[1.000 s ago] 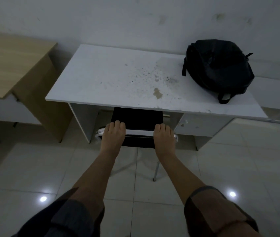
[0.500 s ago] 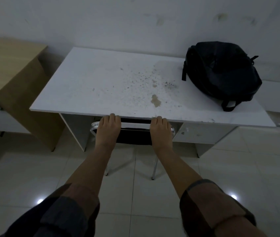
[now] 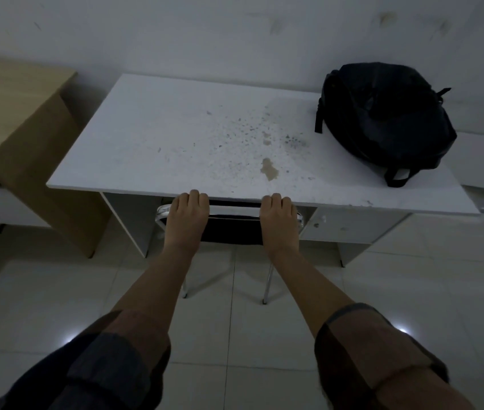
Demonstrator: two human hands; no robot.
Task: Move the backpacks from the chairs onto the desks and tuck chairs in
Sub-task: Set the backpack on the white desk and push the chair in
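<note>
Stained white desk (image 3: 175,137), seemingly tiled floor (image 3: 412,291).

Pale tiled floor (image 3: 412,291), stained white wall (image 3: 205,34).

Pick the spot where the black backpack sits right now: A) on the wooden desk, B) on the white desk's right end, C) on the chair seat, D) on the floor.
B: the black backpack lies on the right end of the white desk, near the wall.
</note>
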